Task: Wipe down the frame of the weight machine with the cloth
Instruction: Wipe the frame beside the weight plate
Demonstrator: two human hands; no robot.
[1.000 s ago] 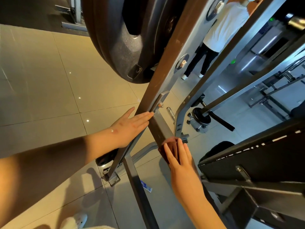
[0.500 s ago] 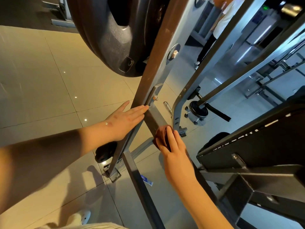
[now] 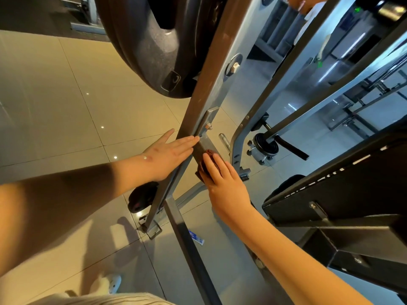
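Observation:
The grey steel frame of the weight machine (image 3: 211,69) slants from the top centre down to the floor. A short cross bar (image 3: 203,146) branches off it at mid-height. My right hand (image 3: 222,181) presses a dark red-brown cloth (image 3: 210,153) flat onto that bar; most of the cloth is hidden under my fingers. My left hand (image 3: 169,154) lies flat and open against the slanted upright, fingertips touching it just left of the bar.
A large black weight plate (image 3: 154,40) hangs above my hands. A black padded bench (image 3: 343,194) fills the right side. A second curved frame tube (image 3: 240,133) stands right of the cloth. A person in a white shirt (image 3: 312,16) stands far behind. Tiled floor (image 3: 55,106) lies left.
My right hand has slid the cloth up the cross bar toward the bolted bracket. The left hand has stayed flat on the upright.

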